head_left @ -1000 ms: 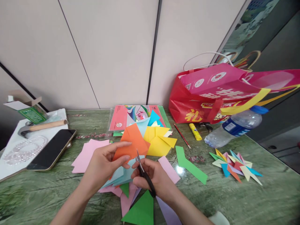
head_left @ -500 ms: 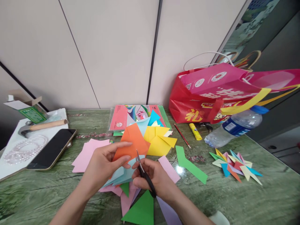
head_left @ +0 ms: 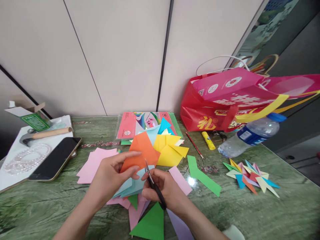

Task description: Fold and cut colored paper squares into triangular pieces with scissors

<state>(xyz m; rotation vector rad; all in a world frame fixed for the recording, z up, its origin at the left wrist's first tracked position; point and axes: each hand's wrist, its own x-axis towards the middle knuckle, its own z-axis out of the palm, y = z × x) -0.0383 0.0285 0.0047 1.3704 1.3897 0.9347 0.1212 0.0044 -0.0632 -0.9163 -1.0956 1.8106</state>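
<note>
My left hand [head_left: 111,171] pinches the lower left edge of an orange paper [head_left: 142,150] between thumb and fingers. In my right hand [head_left: 163,188] are black-handled scissors [head_left: 156,190], their blade tips pointing up at the lower part of the orange sheet. Light blue papers [head_left: 127,188] lie beneath both hands. Folded yellow paper [head_left: 168,151] sits just right of the orange one. Pink sheets [head_left: 93,163] lie left of my left hand, and a green piece [head_left: 152,221] is near the front edge.
Green strips [head_left: 205,178] and a folded paper star [head_left: 252,176] lie to the right. Behind them are a glue stick [head_left: 208,140], a pencil [head_left: 194,145], a bottle [head_left: 250,135] and a red bag [head_left: 212,106]. A phone [head_left: 56,160] and hammer [head_left: 47,134] are at left.
</note>
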